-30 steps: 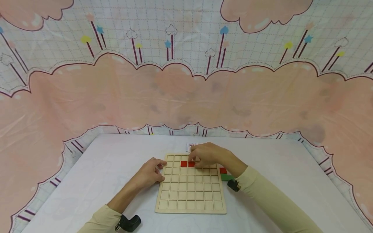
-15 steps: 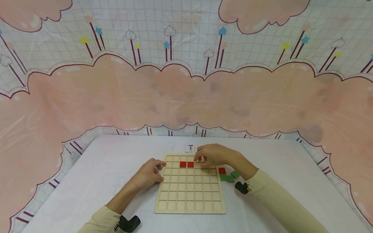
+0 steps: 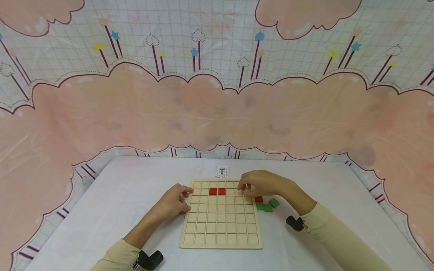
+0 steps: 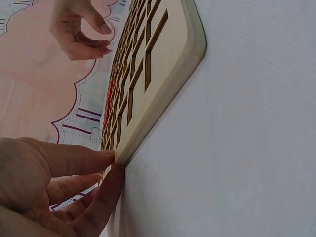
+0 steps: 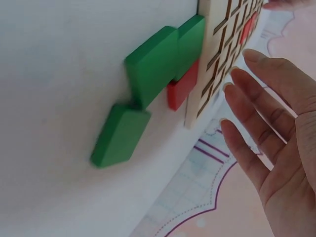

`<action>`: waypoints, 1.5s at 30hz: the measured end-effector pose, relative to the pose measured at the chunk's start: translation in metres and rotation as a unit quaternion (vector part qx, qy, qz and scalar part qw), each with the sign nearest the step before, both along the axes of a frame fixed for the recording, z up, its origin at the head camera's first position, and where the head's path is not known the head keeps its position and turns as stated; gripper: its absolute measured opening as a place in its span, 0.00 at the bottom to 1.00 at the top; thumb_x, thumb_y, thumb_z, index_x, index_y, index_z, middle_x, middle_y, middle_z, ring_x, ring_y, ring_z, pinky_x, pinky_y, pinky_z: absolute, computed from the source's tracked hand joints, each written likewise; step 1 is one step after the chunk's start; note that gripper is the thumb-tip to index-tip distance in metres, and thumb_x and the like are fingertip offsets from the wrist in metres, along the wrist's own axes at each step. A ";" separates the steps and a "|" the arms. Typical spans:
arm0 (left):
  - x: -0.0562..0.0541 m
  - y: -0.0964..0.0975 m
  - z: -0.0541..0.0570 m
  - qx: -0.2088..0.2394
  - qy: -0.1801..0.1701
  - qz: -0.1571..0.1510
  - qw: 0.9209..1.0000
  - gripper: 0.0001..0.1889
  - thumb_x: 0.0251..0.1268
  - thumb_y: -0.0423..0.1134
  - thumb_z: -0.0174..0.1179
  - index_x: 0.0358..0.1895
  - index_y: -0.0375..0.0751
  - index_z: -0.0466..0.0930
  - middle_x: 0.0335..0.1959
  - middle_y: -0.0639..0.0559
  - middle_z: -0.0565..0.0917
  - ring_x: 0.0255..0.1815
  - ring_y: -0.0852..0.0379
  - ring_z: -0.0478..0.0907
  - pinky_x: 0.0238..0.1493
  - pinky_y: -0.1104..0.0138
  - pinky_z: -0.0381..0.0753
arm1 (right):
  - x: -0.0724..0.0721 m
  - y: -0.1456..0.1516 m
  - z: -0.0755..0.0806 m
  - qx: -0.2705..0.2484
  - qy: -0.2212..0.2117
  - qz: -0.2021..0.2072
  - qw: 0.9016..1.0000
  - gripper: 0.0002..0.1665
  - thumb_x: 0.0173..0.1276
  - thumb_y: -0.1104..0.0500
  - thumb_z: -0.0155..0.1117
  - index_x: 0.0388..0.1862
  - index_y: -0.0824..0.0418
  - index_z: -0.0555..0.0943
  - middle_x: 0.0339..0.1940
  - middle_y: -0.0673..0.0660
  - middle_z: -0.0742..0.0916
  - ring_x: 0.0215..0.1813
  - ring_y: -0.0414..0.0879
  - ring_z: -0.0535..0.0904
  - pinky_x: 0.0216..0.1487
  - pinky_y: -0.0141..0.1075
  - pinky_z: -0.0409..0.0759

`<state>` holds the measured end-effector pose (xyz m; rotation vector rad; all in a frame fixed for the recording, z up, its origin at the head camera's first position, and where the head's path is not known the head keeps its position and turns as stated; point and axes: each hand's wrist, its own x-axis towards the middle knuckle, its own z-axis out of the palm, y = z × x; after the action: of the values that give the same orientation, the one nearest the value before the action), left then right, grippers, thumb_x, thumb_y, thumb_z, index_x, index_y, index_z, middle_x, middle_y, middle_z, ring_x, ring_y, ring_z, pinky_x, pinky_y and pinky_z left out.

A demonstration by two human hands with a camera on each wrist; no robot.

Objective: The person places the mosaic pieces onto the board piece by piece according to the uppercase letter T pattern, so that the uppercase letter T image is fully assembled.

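A wooden grid board [image 3: 222, 228] lies on the table. Two red square tiles [image 3: 217, 191] sit side by side in its second row from the far edge. My left hand [image 3: 173, 201] rests thumb and fingertips against the board's left edge; in the left wrist view, the fingertips [image 4: 109, 158] touch that edge. Over the far right of the board is my right hand [image 3: 262, 183], its fingers bent loosely and apart. No tile shows between the right fingers [image 5: 247, 118] in the right wrist view. Beside the board's right edge lie a loose red tile [image 5: 182, 91] and three green tiles [image 5: 121, 136].
A small printed card [image 3: 222, 172] with a coloured grid pattern lies just beyond the board's far edge. The white table [image 3: 135, 177] meets a patterned cloth backdrop [image 3: 190, 116]. A black wrist camera [image 3: 149, 259] is strapped to the left wrist, another [image 3: 295, 223] to the right.
My right hand has moved right from the second red tile, uncovering both tiles, the card and the loose green tiles. My left hand stays at the board's left edge.
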<state>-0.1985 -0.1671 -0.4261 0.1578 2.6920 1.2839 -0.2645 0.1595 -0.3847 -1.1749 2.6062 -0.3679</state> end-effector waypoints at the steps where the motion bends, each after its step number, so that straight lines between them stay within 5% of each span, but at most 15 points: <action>1: 0.000 0.000 0.000 -0.001 0.000 0.000 1.000 0.28 0.50 0.21 0.71 0.59 0.32 0.80 0.45 0.45 0.76 0.35 0.54 0.73 0.30 0.66 0.76 | 0.001 0.003 0.001 -0.002 0.000 0.000 1.000 0.11 0.70 0.58 0.68 0.50 0.52 0.88 0.41 0.44 0.85 0.43 0.41 0.80 0.47 0.35 0.79; 24: -0.004 -0.003 -0.002 0.018 -0.024 0.006 1.000 0.30 0.52 0.22 0.71 0.62 0.33 0.79 0.48 0.46 0.76 0.38 0.55 0.75 0.34 0.65 0.78 | 0.010 0.046 -0.004 -0.005 -0.021 -0.040 0.999 0.11 0.66 0.60 0.71 0.46 0.49 0.87 0.39 0.39 0.83 0.46 0.40 0.79 0.44 0.33 0.79; 45: -0.004 -0.002 -0.001 0.017 -0.023 0.008 1.000 0.29 0.53 0.21 0.70 0.62 0.32 0.79 0.48 0.45 0.76 0.38 0.54 0.74 0.33 0.67 0.78 | 0.014 0.048 -0.017 0.002 -0.010 -0.060 0.998 0.14 0.66 0.60 0.71 0.49 0.48 0.86 0.41 0.40 0.83 0.43 0.38 0.79 0.42 0.32 0.80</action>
<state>-0.2024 -0.1693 -0.4268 0.1110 2.6400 1.3215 -0.2503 0.2077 -0.4014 -1.0106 2.6655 -0.3952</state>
